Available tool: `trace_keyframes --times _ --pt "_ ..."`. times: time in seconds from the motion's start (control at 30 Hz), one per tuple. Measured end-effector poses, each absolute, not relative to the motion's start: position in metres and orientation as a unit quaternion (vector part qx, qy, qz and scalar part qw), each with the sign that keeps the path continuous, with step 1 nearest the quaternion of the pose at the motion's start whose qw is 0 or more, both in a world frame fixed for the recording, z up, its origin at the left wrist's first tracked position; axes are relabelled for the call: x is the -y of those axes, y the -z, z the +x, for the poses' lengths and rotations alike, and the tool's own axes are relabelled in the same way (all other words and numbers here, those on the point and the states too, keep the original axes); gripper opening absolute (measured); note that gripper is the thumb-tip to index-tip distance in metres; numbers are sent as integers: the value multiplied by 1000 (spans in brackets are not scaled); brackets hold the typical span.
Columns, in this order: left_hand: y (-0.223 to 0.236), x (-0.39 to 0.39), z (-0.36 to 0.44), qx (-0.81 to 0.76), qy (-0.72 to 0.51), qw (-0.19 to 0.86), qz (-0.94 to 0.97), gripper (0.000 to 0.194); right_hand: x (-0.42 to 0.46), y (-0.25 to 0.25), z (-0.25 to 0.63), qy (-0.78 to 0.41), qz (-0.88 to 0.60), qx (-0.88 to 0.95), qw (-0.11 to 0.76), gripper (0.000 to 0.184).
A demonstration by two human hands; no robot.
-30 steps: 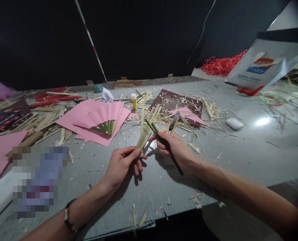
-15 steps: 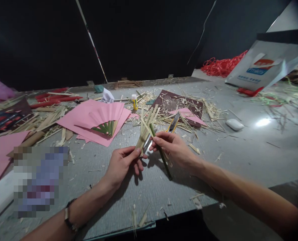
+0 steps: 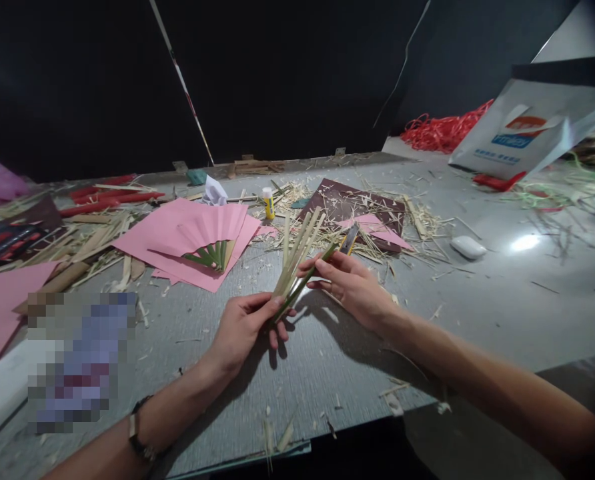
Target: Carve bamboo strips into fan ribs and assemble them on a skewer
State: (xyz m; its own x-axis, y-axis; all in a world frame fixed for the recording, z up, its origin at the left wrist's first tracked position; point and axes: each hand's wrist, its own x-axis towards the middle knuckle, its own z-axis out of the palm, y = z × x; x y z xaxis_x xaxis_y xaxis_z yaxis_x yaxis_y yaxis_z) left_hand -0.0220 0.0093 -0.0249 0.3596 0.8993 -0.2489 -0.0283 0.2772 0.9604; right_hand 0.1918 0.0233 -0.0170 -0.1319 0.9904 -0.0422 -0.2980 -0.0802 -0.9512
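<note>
My left hand pinches the lower ends of a fanned bundle of pale bamboo strips above the grey table. My right hand holds a green bamboo strip between thumb and fingers, its lower end laid into the bundle at my left fingertips. A finished pink paper fan with green ribs lies on pink paper sheets to the left.
A utility knife lies just behind my right hand among bamboo shavings. A glue stick, a dark board, a white oval object, red strips and a white bag sit farther back.
My right hand turned the green strip from pointing down toward me to lying alongside the bundle, with its lower end now at my left fingers. My left hand stayed in place.
</note>
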Motion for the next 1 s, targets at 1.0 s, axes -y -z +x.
trace_keyframes --times 1.0 --pt "26 -11 -22 -433 -334 673 497 30 -40 22 205 -538 -459 428 562 20"
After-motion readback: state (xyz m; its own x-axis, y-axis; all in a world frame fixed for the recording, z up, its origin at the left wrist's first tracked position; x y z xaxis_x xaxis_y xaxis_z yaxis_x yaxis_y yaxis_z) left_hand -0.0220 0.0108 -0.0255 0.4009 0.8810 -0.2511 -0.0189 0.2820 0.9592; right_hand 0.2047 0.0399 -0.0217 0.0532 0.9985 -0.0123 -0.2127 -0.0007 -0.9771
